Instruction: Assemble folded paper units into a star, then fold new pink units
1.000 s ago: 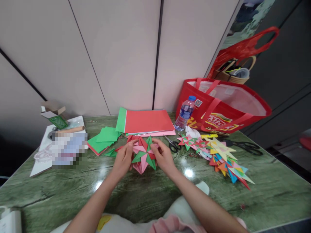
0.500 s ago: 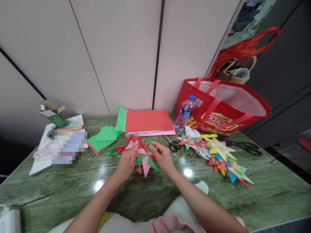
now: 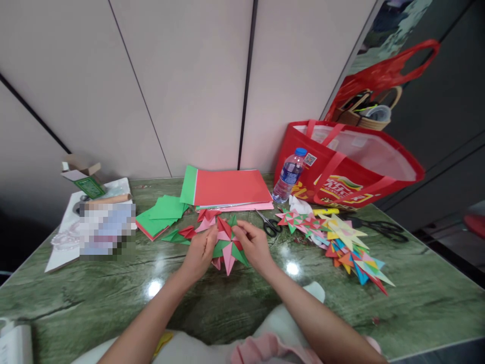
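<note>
Between my hands is a folded paper star (image 3: 228, 255) with red, green and pink points. My left hand (image 3: 200, 253) grips its left side, thumb on top and fingers curled beneath. On the right, my right hand (image 3: 253, 245) pinches a green and red point near the top. Parts of the star are hidden behind both hands. Just beyond my left hand lie loose folded paper pieces in pink (image 3: 206, 223), red (image 3: 187, 232) and green (image 3: 173, 236). A stack of green paper squares (image 3: 165, 208) rests farther left, with red showing underneath.
Behind my hands lies a stack of red sheets (image 3: 233, 187). Scissors (image 3: 271, 226), a water bottle (image 3: 290, 177) and a red bag (image 3: 341, 167) stand or lie to the right. Finished paper stars (image 3: 346, 247) are piled there. A small green box (image 3: 89, 184) sits at the left.
Both hands keep their hold on the paper star, which has barely shifted. The whole view has moved very slightly.
</note>
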`<state>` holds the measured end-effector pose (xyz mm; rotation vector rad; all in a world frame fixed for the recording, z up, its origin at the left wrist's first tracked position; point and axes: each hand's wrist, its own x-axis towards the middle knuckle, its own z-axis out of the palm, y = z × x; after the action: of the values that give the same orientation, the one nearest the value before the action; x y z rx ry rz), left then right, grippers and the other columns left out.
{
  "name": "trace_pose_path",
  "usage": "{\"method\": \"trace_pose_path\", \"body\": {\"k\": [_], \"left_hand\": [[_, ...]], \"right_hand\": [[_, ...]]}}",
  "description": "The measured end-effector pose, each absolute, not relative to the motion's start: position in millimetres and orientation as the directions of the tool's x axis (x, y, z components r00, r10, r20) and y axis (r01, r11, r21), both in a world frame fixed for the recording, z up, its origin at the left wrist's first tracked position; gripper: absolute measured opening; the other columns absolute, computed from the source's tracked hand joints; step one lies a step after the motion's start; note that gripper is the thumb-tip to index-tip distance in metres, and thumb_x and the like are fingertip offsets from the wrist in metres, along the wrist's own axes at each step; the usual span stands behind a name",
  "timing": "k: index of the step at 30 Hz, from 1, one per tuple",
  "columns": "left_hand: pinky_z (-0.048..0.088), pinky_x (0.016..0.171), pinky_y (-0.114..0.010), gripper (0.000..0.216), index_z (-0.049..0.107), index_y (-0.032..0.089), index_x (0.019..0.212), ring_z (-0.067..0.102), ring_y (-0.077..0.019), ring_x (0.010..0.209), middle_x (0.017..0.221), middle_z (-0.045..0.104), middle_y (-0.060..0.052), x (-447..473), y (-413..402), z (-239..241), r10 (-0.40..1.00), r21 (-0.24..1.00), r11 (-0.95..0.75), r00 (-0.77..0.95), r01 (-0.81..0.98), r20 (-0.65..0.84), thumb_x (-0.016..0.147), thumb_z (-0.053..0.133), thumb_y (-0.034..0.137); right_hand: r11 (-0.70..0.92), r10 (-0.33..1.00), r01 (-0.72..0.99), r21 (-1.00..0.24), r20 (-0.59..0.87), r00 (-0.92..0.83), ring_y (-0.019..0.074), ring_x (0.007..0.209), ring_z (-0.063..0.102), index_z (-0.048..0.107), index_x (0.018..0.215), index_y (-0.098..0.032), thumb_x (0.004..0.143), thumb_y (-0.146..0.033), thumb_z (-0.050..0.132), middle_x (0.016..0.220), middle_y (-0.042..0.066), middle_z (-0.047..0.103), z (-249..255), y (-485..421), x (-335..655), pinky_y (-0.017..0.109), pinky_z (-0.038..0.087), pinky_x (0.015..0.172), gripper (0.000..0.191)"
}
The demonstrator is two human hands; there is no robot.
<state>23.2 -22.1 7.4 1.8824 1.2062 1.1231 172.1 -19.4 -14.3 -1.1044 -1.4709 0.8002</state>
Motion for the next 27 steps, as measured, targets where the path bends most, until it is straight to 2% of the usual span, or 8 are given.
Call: {"method": "trace_pose_path", "body": {"k": [4, 8, 13, 15, 17, 20, 23, 27], "left_hand": [[0.043, 0.064, -0.025, 0.034, 0.063, 0.017, 0.099, 0.055, -0.0166, 0.065, 0.077, 0.065, -0.004, 23.7, -22.3, 5.7, 0.93, 0.87, -0.36, 0.21, 0.337, 0.303, 0.086, 0.038, 0.035], [0.044, 0.075, -0.029, 0.038, 0.062, 0.015, 0.104, 0.059, -0.0213, 0.084, 0.093, 0.067, -0.008, 23.0, -22.8, 5.2, 0.957, 0.898, -0.282, 0.032, 0.339, 0.288, 0.084, 0.041, 0.039], [0.043, 0.084, -0.031, 0.041, 0.055, 0.016, 0.115, 0.052, -0.0227, 0.106, 0.114, 0.06, -0.009, 21.2, -21.3, 4.2, 0.938, 0.92, -0.275, -0.132, 0.279, 0.32, 0.082, 0.045, 0.039], [0.047, 0.075, -0.029, 0.044, 0.053, 0.017, 0.117, 0.057, -0.0222, 0.098, 0.109, 0.062, -0.009, 19.8, -19.6, 4.7, 0.958, 0.949, -0.252, -0.091, 0.19, 0.273, 0.079, 0.05, 0.039], [0.05, 0.057, -0.026, 0.046, 0.051, 0.018, 0.118, 0.062, -0.0193, 0.075, 0.095, 0.065, -0.007, 18.4, -17.7, 6.7, 0.984, 0.984, -0.178, -0.011, 0.024, 0.178, 0.079, 0.05, 0.041], [0.043, 0.033, -0.024, 0.051, 0.046, 0.017, 0.122, 0.056, -0.0145, 0.046, 0.076, 0.064, -0.005, 16.9, -16.1, 12.5, 0.986, 0.978, 0.019, 0.166, -0.207, 0.016, 0.08, 0.043, 0.046], [0.044, 0.031, -0.025, 0.049, 0.048, 0.016, 0.118, 0.053, -0.014, 0.037, 0.064, 0.061, -0.002, 16.6, -17.3, 17.3, 0.936, 0.953, 0.186, 0.339, -0.239, -0.098, 0.082, 0.041, 0.049], [0.045, 0.034, -0.024, 0.04, 0.058, 0.012, 0.088, 0.054, -0.0141, 0.036, 0.05, 0.056, 0.0, 18.3, -21.2, 16.6, 0.891, 0.947, 0.265, 0.422, -0.183, -0.168, 0.079, 0.048, 0.05]], "right_hand": [[0.295, 0.95, 0.163, -0.942, 0.307, 0.057, 0.0148, 0.064, 0.05, 0.057, 0.1, -0.019, 0.079, -0.036, 0.051, 0.074, 0.001, 0.058, -16.4, -19.0, 171.8, 0.026, 0.042, 0.061, 0.028], [0.14, 0.989, -0.114, -0.983, 0.133, 0.068, 0.0137, 0.055, 0.052, 0.043, 0.112, -0.021, 0.077, -0.04, 0.053, 0.066, -0.002, 0.056, -20.5, -15.7, 169.0, 0.025, 0.044, 0.053, 0.041], [0.096, 0.993, -0.274, -0.957, 0.111, -0.041, 0.0158, 0.073, 0.06, 0.053, 0.097, -0.02, 0.073, -0.04, 0.06, 0.085, 0.003, 0.063, -21.2, -13.3, 165.2, 0.028, 0.048, 0.068, 0.032], [0.094, 0.994, -0.272, -0.958, 0.108, -0.037, 0.0153, 0.07, 0.06, 0.055, 0.093, -0.019, 0.072, -0.04, 0.061, 0.085, 0.003, 0.063, -20.3, -13.0, 166.3, 0.027, 0.049, 0.065, 0.03], [0.093, 0.995, -0.256, -0.962, 0.098, -0.008, 0.0133, 0.059, 0.057, 0.056, 0.094, -0.02, 0.073, -0.041, 0.06, 0.076, 0.001, 0.063, -19.3, -12.4, 169.4, 0.025, 0.047, 0.054, 0.03], [0.126, 0.992, -0.228, -0.966, 0.127, 0.009, 0.0124, 0.054, 0.054, 0.056, 0.096, -0.021, 0.073, -0.041, 0.06, 0.07, 0.0, 0.061, -18.0, -10.7, 174.9, 0.023, 0.043, 0.047, 0.031], [0.138, 0.99, -0.245, -0.96, 0.14, 0.008, 0.0141, 0.059, 0.056, 0.054, 0.103, -0.022, 0.071, -0.038, 0.064, 0.071, 0.0, 0.063, -17.5, -10.0, 176.9, 0.023, 0.045, 0.051, 0.037], [0.063, 0.998, -0.303, -0.951, 0.066, 0.002, 0.0148, 0.061, 0.058, 0.053, 0.104, -0.022, 0.069, -0.04, 0.066, 0.073, 0.0, 0.065, -18.4, -11.7, 172.7, 0.023, 0.045, 0.051, 0.042]]}}
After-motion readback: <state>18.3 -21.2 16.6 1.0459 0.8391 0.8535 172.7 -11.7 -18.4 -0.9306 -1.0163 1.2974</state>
